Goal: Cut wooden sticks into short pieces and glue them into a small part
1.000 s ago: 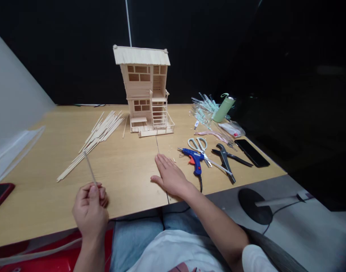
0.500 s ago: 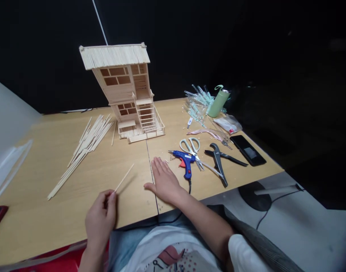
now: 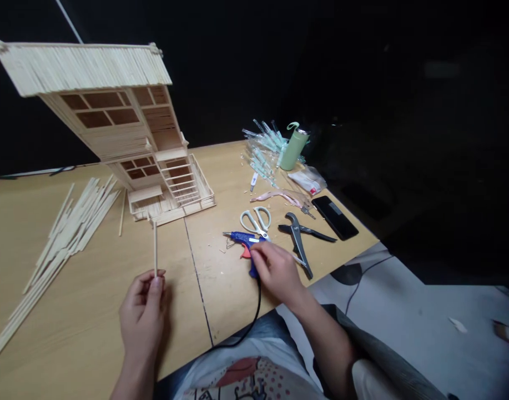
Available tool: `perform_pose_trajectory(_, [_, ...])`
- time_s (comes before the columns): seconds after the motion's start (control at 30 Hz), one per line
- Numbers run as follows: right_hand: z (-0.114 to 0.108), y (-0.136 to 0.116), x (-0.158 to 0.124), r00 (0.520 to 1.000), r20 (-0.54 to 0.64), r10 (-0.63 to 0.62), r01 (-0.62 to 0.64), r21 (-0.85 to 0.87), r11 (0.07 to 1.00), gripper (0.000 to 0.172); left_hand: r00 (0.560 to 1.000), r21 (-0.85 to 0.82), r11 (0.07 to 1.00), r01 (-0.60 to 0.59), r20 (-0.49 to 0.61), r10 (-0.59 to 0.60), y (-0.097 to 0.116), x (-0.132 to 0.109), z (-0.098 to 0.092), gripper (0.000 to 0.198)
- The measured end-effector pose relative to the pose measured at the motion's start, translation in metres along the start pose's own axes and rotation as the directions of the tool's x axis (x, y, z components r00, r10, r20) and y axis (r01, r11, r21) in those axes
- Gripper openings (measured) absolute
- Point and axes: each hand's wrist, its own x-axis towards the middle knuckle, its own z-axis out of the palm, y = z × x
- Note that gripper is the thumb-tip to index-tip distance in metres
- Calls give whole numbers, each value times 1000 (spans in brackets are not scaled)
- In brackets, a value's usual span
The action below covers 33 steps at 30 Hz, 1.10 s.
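The left hand point(image 3: 142, 316) holds a thin pale wooden stick point(image 3: 155, 250) upright in a clenched grip, near a two-storey popsicle-stick house point(image 3: 112, 122) on the light wooden surface point(image 3: 212, 289). The right hand point(image 3: 277, 271) grasps a blue-and-orange hot glue gun point(image 3: 246, 240) trailing a black cord point(image 3: 254, 316), just beside white-handled scissors point(image 3: 254, 219) and dark metal pliers point(image 3: 298, 239).

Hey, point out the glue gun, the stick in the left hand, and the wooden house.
Blue hot glue gun point(image 3: 242, 239): head view, on the barrel.
Wooden craft stick point(image 3: 155, 250): head view, on the middle of its visible length.
Craft-stick model house point(image 3: 112, 141): head view, on the upper-storey wall.
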Motion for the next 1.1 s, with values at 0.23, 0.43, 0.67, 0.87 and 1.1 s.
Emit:
perform_pose_trajectory(0.23, [-46, 65, 29, 951, -128, 282, -308, -278, 910, 22, 991, -370, 921, 125, 92, -98, 16, 7, 13, 39])
perform_pose_trajectory(0.43, [-37, 66, 49, 930, 14, 368, -333, -393, 857, 20, 981, -379, 905, 194, 55, -187, 6, 9, -8, 42])
perform_pose_trajectory(0.67, [-6, 45, 91, 896, 233, 378, -241, -461, 854, 24, 963, -325, 907, 266, 42, -267, -2, 1, -21, 41])
perform_pose_trajectory(0.87, [4, 40, 100, 851, 277, 446, -246, -539, 805, 36, 956, -320, 906, 277, 1, -292, -5, -1, -24, 41])
perform_pose_trajectory(1.1, [17, 45, 103, 846, 199, 495, -315, -562, 765, 32, 976, -253, 944, 214, 19, -216, 3, -1, -16, 40])
